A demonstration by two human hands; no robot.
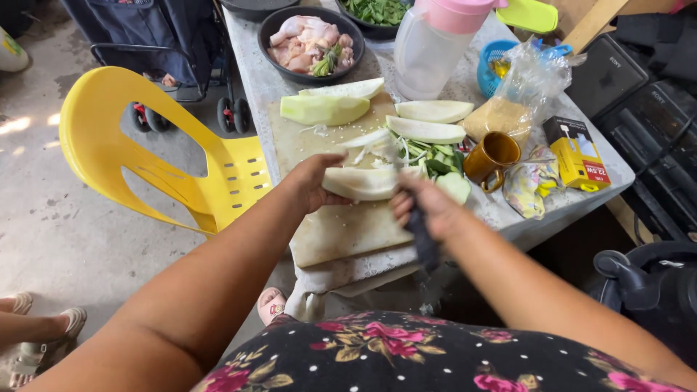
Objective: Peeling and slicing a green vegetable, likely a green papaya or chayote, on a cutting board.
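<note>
My left hand (314, 181) holds a pale wedge of peeled gourd (361, 183) above a wooden cutting board (341, 225). My right hand (428, 207) grips a knife with a dark handle (421, 239), its blade against the wedge's right end. More gourd wedges (324, 109) (428, 131) lie farther back on the board. A heap of green and white peelings (432, 158) sits at the board's right side.
A black bowl of raw chicken (311, 42), a bowl of greens (377, 13), a pink-lidded jug (434, 45), a brown mug (492, 156), a bag of sugar (508, 109) and a yellow box (577, 152) stand on the table. A yellow chair (152, 145) is at left.
</note>
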